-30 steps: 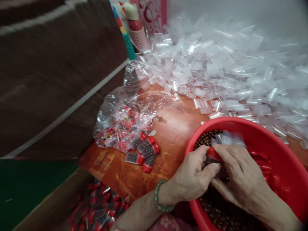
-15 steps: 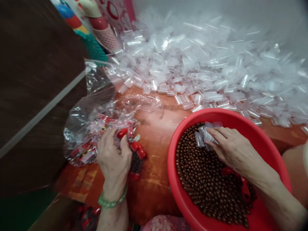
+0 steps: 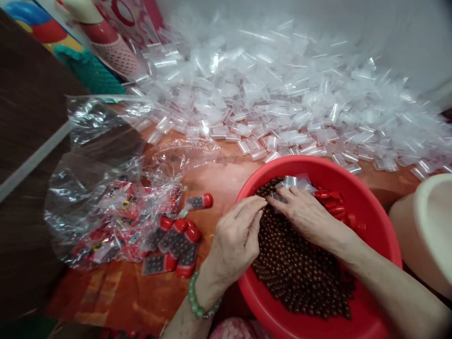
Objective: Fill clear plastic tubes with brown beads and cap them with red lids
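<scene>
A red plastic basin (image 3: pixel 249 282) holds a bed of shiny brown beads (image 3: pixel 300 278). Over the beads, my right hand (image 3: pixel 307 212) has its fingers closed around a few clear plastic tubes (image 3: pixel 290 181), partly covered by the fingers. At the basin's left rim my left hand (image 3: pixel 236 230) is closed in a pinch. Its fingertips meet those of my right hand, and whatever is between them is hidden. Red plastic caps (image 3: pixel 335 205) lie in the basin behind my right wrist. To the left, several small bead-filled containers with red ends (image 3: pixel 181 247) lie on the wooden surface.
Clear tubes in a large heap (image 3: pixel 275 103) spread across the back. A clear plastic bag (image 3: pixel 106 202) with red-and-yellow printed packets lies at left, beside a dark panel (image 3: pixel 28 141). A pale rounded container rim (image 3: pixel 432 212) stands at far right.
My left hand has left the red-ended containers and moved right to the basin, meeting my right hand. One container now lies apart from the group. The view has shifted to the right.
</scene>
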Tool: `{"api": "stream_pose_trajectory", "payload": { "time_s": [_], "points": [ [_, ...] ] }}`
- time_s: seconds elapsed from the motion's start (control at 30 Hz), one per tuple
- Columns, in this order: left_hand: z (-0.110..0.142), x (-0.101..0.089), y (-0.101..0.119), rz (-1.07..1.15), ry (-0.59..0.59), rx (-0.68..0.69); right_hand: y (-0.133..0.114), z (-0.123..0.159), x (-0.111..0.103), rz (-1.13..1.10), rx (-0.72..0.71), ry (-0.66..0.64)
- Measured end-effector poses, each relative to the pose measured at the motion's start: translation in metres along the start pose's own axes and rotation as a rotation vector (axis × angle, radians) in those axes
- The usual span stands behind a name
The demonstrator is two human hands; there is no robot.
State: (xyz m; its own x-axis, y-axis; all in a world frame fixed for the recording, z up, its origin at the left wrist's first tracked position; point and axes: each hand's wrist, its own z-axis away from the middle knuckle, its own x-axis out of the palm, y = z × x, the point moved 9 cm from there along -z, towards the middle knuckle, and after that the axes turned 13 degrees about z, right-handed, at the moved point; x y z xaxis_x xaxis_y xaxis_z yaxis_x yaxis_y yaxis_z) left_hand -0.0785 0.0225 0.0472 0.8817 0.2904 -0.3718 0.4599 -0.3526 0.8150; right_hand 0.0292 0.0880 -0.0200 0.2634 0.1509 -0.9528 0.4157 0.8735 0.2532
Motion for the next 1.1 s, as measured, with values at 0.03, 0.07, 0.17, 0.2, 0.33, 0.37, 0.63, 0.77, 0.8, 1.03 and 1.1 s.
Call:
{"api": "stream_pose_trajectory", "payload": {
  "time_s": [0.03,0.07,0.17,0.2,0.33,0.37,0.63,0.77,0.8,1.03,1.1],
  "points": [
    [0.0,0.003,-0.001,-0.002,-0.009,0.005,0.001,-0.001,0.002,0.0,0.0,-0.008],
    [0.001,0.005,-0.003,-0.008,-0.008,0.003,0.002,-0.002,0.003,0.001,0.0,-0.012],
    [0.001,0.005,-0.007,-0.007,0.011,-0.011,0.005,-0.006,0.007,0.023,-0.004,-0.012],
    [0.001,0.005,-0.008,-0.008,0.012,-0.01,0.006,-0.007,0.007,0.037,-0.003,-0.004],
    [0.001,0.003,-0.009,-0.008,0.034,-0.001,0.007,-0.011,0.005,0.112,0.009,0.043],
    [0.001,0.003,-0.009,-0.003,0.041,0.002,0.005,-0.011,0.005,0.129,0.008,0.046],
    [0.0,0.007,-0.011,0.012,0.041,0.021,-0.008,-0.01,0.01,0.152,-0.05,-0.008],
    [0.0,0.008,-0.01,0.021,0.036,0.027,-0.015,-0.012,0.008,0.122,-0.06,-0.033],
    [0.0,0.007,-0.01,0.025,0.038,0.028,-0.019,-0.013,0.008,0.109,-0.065,-0.037],
    [-0.001,0.006,-0.012,0.037,0.052,0.013,-0.051,-0.016,0.014,-0.129,-0.161,-0.074],
    [-0.001,0.005,-0.013,0.045,0.06,-0.002,-0.052,-0.017,0.017,-0.242,-0.206,-0.1]
  ]
}}
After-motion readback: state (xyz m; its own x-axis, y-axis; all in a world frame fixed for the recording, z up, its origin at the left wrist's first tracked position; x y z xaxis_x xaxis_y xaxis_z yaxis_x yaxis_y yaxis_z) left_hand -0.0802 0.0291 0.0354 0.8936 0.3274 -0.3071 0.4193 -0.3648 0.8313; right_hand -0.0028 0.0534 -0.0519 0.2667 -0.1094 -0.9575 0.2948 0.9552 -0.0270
